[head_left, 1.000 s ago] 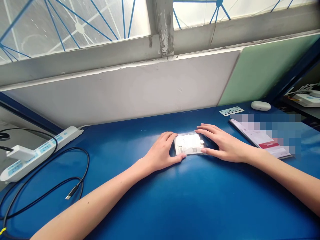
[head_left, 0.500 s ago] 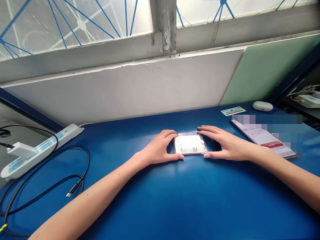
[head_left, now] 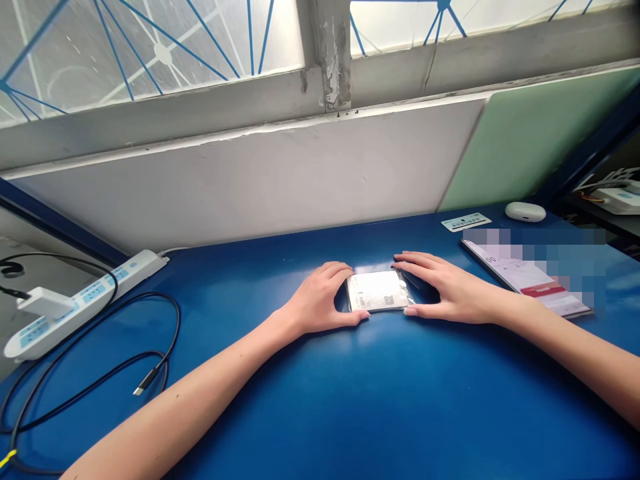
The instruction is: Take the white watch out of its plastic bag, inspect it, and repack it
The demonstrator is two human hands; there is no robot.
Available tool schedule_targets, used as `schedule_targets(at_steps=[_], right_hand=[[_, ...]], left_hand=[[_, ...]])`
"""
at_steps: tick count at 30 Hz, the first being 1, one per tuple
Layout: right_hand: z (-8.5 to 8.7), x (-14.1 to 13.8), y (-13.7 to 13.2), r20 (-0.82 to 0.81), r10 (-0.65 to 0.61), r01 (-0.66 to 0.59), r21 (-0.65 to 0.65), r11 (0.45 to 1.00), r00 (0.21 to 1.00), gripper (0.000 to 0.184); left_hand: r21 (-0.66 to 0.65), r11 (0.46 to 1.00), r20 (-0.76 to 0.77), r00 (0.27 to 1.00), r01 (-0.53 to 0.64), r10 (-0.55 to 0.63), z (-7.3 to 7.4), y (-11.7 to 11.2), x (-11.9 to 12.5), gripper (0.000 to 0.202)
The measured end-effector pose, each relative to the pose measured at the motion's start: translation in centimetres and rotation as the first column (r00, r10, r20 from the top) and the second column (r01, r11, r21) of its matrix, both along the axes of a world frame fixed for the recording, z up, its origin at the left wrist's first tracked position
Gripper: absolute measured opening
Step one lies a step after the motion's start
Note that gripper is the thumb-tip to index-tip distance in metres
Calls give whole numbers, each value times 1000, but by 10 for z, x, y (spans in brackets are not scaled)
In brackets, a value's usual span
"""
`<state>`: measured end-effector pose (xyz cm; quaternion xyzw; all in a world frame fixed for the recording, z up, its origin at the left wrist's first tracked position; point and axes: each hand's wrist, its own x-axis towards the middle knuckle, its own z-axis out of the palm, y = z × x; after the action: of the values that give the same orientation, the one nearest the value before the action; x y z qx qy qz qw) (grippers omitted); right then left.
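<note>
A small flat white packet (head_left: 377, 291) in clear wrap, with a printed label, lies on the blue table (head_left: 350, 407) in the middle. My left hand (head_left: 320, 300) rests at its left edge, thumb along the near side and fingers curled over the far corner. My right hand (head_left: 447, 288) holds its right edge, thumb at the near corner and fingers stretched along the far side. Both hands grip the packet flat on the table.
A phone (head_left: 525, 277) with a lit screen lies to the right, a white label (head_left: 466, 222) and a white earbud case (head_left: 525, 212) behind it. At the left sit a white power strip (head_left: 85, 300) with a plugged charger and a looping black cable (head_left: 145, 373).
My right hand slid off the packet's top to its right edge. The packet now lies flat between both hands and has barely moved.
</note>
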<state>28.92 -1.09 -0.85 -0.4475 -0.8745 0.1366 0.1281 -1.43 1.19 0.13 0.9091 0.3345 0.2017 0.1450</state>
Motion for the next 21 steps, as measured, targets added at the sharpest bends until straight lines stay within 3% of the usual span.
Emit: schedule_targets(at_steps=[14,21], right_hand=[[-3,-7,-4,4,12,-12,95,995,1000,79],[-5,-28,-14,-125,-13,28,122,992,992,58]], left_hand=[[53,998,45,998,40,-43,-2,1,-1,65],[52,997,15,998,52,-53,-3,3,-1,62]])
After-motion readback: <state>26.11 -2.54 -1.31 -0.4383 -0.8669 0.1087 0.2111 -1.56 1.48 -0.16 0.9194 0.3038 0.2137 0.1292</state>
